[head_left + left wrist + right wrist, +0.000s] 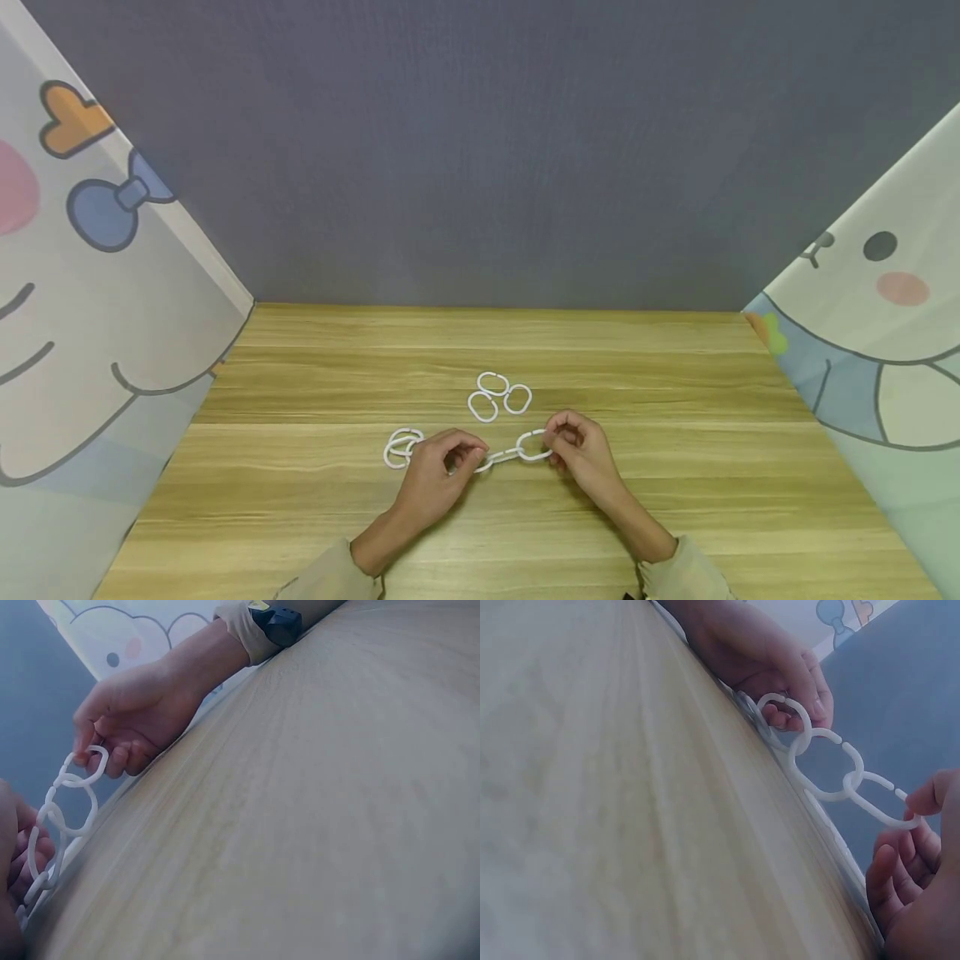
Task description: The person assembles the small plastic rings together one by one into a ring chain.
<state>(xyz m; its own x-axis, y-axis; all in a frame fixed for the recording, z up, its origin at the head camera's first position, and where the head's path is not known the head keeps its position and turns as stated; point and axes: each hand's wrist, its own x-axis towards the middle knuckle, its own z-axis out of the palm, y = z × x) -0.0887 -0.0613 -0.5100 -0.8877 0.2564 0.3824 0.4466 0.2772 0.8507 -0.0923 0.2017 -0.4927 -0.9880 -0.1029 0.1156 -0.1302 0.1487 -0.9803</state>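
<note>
A chain of white plastic links [826, 798] stretches between my two hands just above the wooden table. My left hand [438, 467] pinches one link of it between thumb and forefinger. The end link [534, 459] is held at its outer side by my right hand [585, 454], with thumb and fingertips on it. Small gaps show in the links' sides in the right wrist view. Left of my left hand, several overlapping white links [388, 455] lie on the table, partly hidden by the hand; whether they join the held chain I cannot tell.
Three loose links lie close together beyond my hands: a back link [492, 374], a left link [472, 408] and a right link [528, 398]. The wooden table [675, 383] meets a dark grey panel [495, 167] at the back. Cartoon-printed cloths flank both sides.
</note>
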